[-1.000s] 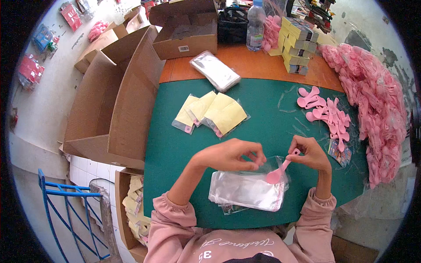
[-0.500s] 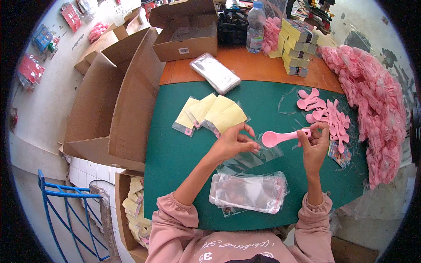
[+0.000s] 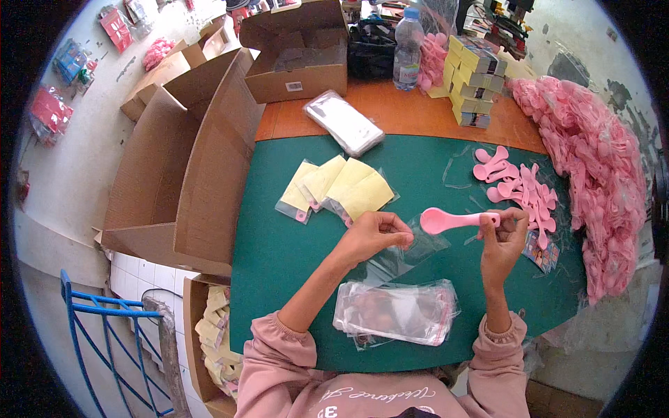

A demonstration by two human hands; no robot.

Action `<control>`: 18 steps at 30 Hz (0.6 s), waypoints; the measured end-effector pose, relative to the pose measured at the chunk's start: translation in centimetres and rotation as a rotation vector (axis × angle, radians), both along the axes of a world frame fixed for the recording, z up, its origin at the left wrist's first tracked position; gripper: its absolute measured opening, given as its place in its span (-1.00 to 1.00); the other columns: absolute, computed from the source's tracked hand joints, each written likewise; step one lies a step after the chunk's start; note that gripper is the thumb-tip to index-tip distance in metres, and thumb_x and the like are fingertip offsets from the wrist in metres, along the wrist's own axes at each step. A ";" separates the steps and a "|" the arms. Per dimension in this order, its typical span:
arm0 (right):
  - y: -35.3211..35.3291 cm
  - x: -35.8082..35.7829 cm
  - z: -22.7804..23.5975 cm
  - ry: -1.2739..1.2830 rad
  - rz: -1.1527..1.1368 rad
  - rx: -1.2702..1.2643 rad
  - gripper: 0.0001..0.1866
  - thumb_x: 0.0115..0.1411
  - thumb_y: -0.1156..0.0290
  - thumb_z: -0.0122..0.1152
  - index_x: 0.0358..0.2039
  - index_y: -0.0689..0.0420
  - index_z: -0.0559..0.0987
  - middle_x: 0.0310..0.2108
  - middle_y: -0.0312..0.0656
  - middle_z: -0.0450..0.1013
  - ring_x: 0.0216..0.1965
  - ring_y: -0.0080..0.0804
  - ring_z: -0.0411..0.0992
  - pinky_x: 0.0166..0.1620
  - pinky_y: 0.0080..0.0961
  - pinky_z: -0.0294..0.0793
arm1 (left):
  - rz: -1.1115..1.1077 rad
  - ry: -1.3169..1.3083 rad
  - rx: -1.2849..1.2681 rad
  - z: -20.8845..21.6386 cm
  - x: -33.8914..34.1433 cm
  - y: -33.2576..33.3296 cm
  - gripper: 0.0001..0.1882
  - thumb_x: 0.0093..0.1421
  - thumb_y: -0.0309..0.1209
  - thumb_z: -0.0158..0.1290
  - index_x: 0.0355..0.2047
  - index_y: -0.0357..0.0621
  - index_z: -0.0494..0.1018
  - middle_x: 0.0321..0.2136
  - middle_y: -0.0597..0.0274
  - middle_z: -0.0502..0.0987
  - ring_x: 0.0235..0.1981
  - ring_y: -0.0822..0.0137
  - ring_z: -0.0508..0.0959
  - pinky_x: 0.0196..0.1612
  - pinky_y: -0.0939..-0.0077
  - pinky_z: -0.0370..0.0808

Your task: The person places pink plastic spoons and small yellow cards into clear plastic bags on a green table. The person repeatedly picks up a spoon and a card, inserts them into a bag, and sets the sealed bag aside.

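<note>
Spoon: pink, raised over the green mat right of the frame's centre, bowl toward the left, handle toward the right
Right hand: thumb and fingers pinched closed on the spoon's handle, close to its holed end
Left hand: near the centre of the frame, thumb and fingertips closed on the edge of a clear bag
Clear bag: slanting toward the lower left from the fingertips; one edge lies near the spoon's bowl, and whether the two touch I cannot tell
Bag stack: clear, glossy, lying at lower centre, below both hands
Packets: overlapping in a fan above the left hand, yellow inside clear film, bits of pink at their lower ends
Loose spoons: pink, heaped at right of the frame, just beyond the right hand
Printed cards: below that heap, beside the right hand
Second bag bundle: upper centre, tilted
Bottle: clear with a blue cap, standing at the upper edge
Cardboard box: tall, open, at left
</note>
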State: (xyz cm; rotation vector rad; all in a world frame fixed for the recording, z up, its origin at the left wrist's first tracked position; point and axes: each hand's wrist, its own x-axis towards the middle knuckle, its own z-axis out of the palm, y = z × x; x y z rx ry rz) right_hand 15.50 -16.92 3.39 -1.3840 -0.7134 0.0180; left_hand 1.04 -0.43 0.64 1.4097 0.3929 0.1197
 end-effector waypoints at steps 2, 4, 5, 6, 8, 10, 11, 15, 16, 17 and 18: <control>0.0 -0.2 -0.1 -0.006 0.033 -0.023 -0.71 0.01 0.57 0.19 -0.37 0.15 0.23 -0.49 -0.24 0.37 -0.58 -0.68 0.29 -0.55 -0.79 0.29 | 0.028 -0.007 0.020 0.1 0.0 -0.2 -0.82 0.04 -0.40 0.08 -0.43 -0.29 0.47 -0.53 0.25 0.52 -0.45 0.52 0.48 -0.37 0.70 0.38; -0.1 -0.3 -0.1 -0.012 0.067 -0.046 -0.71 0.01 0.56 0.19 -0.37 0.15 0.23 -0.49 -0.24 0.38 -0.57 -0.67 0.29 -0.55 -0.78 0.30 | 0.038 0.019 0.007 0.4 -0.1 -0.2 -0.81 0.04 -0.39 0.08 -0.41 -0.29 0.47 -0.53 0.26 0.52 -0.46 0.53 0.48 -0.38 0.71 0.38; -0.1 -0.3 -0.1 -0.028 0.071 -0.079 -0.70 0.00 0.56 0.20 -0.37 0.15 0.23 -0.49 -0.24 0.38 -0.57 -0.67 0.29 -0.55 -0.79 0.30 | 0.048 0.045 -0.009 0.5 -0.1 -0.2 -0.79 0.03 -0.38 0.08 -0.39 -0.29 0.47 -0.53 0.27 0.52 -0.47 0.54 0.48 -0.40 0.71 0.37; -0.1 -0.3 0.0 -0.045 0.075 -0.112 -0.70 0.00 0.56 0.20 -0.37 0.15 0.24 -0.49 -0.23 0.38 -0.57 -0.67 0.30 -0.55 -0.79 0.31 | 0.049 0.044 -0.007 0.5 -0.1 -0.2 -0.79 0.03 -0.38 0.08 -0.39 -0.29 0.47 -0.53 0.27 0.52 -0.47 0.54 0.48 -0.40 0.71 0.37; 0.0 -0.5 0.0 -0.036 0.084 -0.134 -0.70 -0.01 0.56 0.21 -0.37 0.15 0.24 -0.50 -0.24 0.38 -0.57 -0.67 0.30 -0.55 -0.79 0.31 | 0.051 0.037 0.023 0.2 0.0 -0.3 -0.76 0.04 -0.36 0.08 -0.36 -0.30 0.47 -0.53 0.28 0.52 -0.48 0.55 0.48 -0.43 0.72 0.36; 0.1 -0.6 0.1 -0.025 0.091 -0.158 -0.70 -0.01 0.56 0.22 -0.37 0.15 0.24 -0.50 -0.24 0.38 -0.57 -0.67 0.30 -0.55 -0.79 0.31 | 0.031 0.067 0.069 0.6 0.0 -0.4 -0.76 0.05 -0.36 0.07 -0.35 -0.31 0.47 -0.53 0.28 0.53 -0.48 0.54 0.49 -0.43 0.72 0.36; 0.0 -0.6 0.1 -0.013 0.091 -0.156 -0.69 -0.01 0.55 0.22 -0.37 0.15 0.24 -0.51 -0.25 0.38 -0.58 -0.68 0.29 -0.55 -0.79 0.31 | 0.009 0.097 0.116 0.7 0.0 -0.4 -0.75 0.06 -0.37 0.06 -0.34 -0.33 0.47 -0.53 0.27 0.53 -0.48 0.54 0.49 -0.44 0.73 0.36; 0.1 -0.4 -0.2 0.001 0.065 -0.108 -0.69 -0.01 0.54 0.22 -0.37 0.14 0.24 -0.51 -0.26 0.38 -0.58 -0.69 0.29 -0.55 -0.80 0.30 | 0.013 0.065 0.090 0.4 -0.1 -0.3 -0.75 0.07 -0.37 0.04 -0.33 -0.32 0.47 -0.52 0.27 0.53 -0.47 0.54 0.50 -0.45 0.72 0.36; 0.1 -0.3 -0.1 0.003 0.063 -0.111 -0.69 -0.01 0.54 0.22 -0.37 0.14 0.24 -0.51 -0.26 0.38 -0.58 -0.69 0.29 -0.55 -0.80 0.30 | -0.004 0.073 0.112 0.7 0.0 -0.2 -0.75 0.08 -0.37 0.04 -0.32 -0.33 0.47 -0.51 0.26 0.53 -0.46 0.54 0.50 -0.43 0.71 0.37; 0.1 -0.3 0.1 0.008 0.064 -0.148 -0.70 -0.01 0.54 0.21 -0.38 0.14 0.24 -0.52 -0.27 0.37 -0.58 -0.69 0.29 -0.55 -0.80 0.30 | -0.021 0.081 0.135 0.9 0.0 -0.2 -0.75 0.08 -0.37 0.03 -0.31 -0.33 0.46 -0.50 0.26 0.53 -0.45 0.55 0.50 -0.41 0.70 0.38; 0.0 -0.3 0.3 0.012 0.064 -0.184 -0.71 0.00 0.54 0.21 -0.38 0.14 0.24 -0.52 -0.27 0.37 -0.58 -0.70 0.28 -0.54 -0.80 0.30 | -0.023 0.082 0.132 0.8 0.0 -0.2 -0.75 0.08 -0.37 0.03 -0.31 -0.33 0.46 -0.50 0.26 0.53 -0.45 0.55 0.50 -0.41 0.70 0.38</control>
